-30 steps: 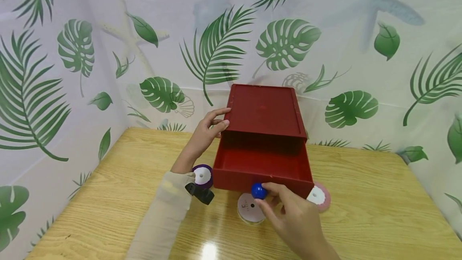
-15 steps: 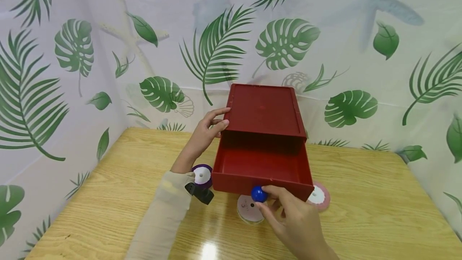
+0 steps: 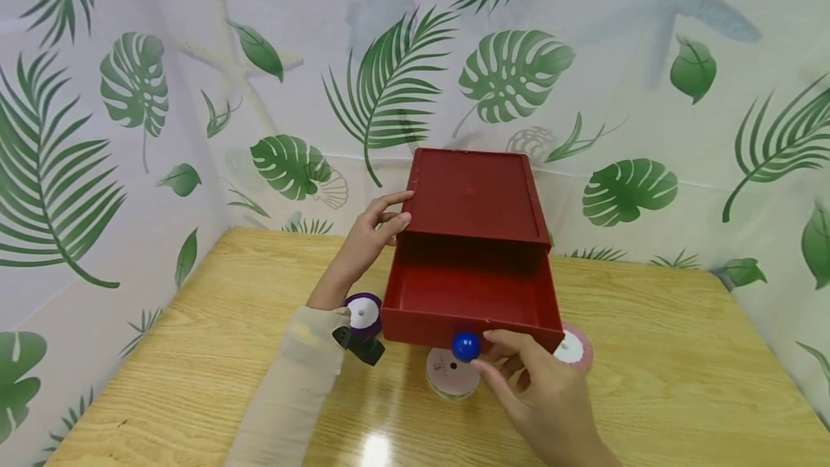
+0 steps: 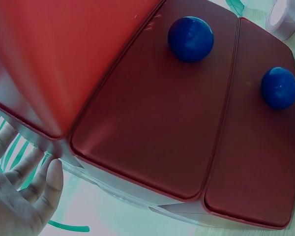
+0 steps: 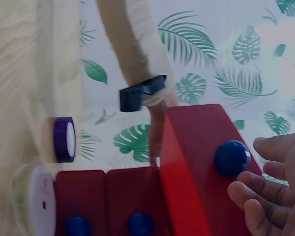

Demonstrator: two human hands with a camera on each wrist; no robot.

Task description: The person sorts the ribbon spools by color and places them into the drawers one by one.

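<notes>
Red lacquered and boxy, the drawer chest point(image 3: 476, 200) stands at the middle of the wooden table point(image 3: 194, 380), its top drawer point(image 3: 470, 301) pulled out toward the person, so the drawer's sliding axis runs straight from the back wall to the body. The blue round knob point(image 3: 465, 346) sits centred on the drawer front, directly ahead of the right hand point(image 3: 541, 398), whose curled fingertips touch or pinch the knob; that hand is the nearer one. The left hand point(image 3: 372, 236) rests with relaxed fingers against the chest's left top edge. The drawer's inside shows bare red walls. A purple ribbon spool point(image 3: 363, 314), a white one point(image 3: 450, 373) and a pink one point(image 3: 572, 350) lie flat by its front.
</notes>
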